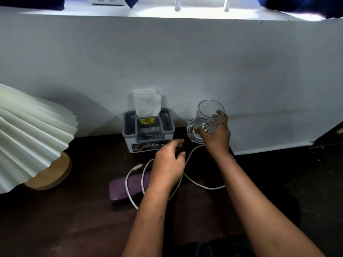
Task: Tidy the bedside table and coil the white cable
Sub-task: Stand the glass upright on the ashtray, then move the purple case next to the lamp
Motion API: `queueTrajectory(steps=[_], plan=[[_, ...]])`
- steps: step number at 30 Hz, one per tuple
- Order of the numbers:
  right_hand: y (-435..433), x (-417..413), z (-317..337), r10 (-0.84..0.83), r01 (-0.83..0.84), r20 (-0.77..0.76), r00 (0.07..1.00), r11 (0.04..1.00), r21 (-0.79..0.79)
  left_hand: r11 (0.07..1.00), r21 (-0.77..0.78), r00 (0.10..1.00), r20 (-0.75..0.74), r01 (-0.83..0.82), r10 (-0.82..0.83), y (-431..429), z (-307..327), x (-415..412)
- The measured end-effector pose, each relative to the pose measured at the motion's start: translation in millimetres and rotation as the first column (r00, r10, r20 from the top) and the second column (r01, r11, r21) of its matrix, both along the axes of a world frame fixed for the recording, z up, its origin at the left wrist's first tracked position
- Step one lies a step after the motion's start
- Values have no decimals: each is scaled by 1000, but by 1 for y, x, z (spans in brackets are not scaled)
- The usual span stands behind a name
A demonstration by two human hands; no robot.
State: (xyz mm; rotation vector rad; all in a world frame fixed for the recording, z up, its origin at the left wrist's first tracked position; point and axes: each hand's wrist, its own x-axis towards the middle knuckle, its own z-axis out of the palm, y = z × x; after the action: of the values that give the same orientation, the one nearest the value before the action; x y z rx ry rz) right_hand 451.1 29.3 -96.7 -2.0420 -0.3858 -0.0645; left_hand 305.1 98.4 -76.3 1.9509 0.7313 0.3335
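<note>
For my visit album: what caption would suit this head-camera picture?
Right hand holds a glass mug over a glass dish; left hand hovers above the loose white cable.

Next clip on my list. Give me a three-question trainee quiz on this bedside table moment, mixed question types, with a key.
1. True or false: the white cable is already coiled into a neat bundle.
2. Which of the hands grips the glass mug?
A. left hand
B. right hand
C. neither
3. Fill in: part of the cable lies across the ______ case.

Key
1. False. It sprawls in loose loops over the dark table.
2. B. The right hand holds the mug tilted above a clear glass dish; the left hand is open over the cable.
3. Purple.
</note>
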Motion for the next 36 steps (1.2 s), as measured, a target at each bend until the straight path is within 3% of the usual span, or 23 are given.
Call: queueTrajectory(steps=[11, 16, 18, 21, 24, 28, 32, 36], plan=[[6, -5, 5, -34, 27, -82, 996, 996, -85, 992, 122, 994, -111, 8, 5, 21, 6, -17], [1, -42, 16, -177, 171, -192, 965, 984, -51, 975, 217, 933, -340, -44, 117, 52, 7, -53], [-1, -62, 23, -124, 105, -208, 970, 989, -101, 978, 210, 858, -504, 8, 101, 63, 3, -67], [-2, -96, 29, 118, -188, -285, 951, 954, -233, 984, 153, 772, -635, 90, 29, 67, 4, -80], [-5, -136, 24, 385, -505, -352, 853, 780, -370, 985, 148, 789, -614, 90, 20, 63, 8, -85], [-3, -169, 16, 501, -605, -344, 794, 605, -517, 958, 279, 815, -568, 62, 113, 58, 15, -84], [2, -166, 15, 526, -562, -262, 809, 564, -605, 935, 354, 875, -459, 19, 156, 52, 16, -77], [10, -157, 13, 517, -517, -213, 829, 567, -641, 981, 189, 919, -378, -41, 111, 53, 12, -63]])
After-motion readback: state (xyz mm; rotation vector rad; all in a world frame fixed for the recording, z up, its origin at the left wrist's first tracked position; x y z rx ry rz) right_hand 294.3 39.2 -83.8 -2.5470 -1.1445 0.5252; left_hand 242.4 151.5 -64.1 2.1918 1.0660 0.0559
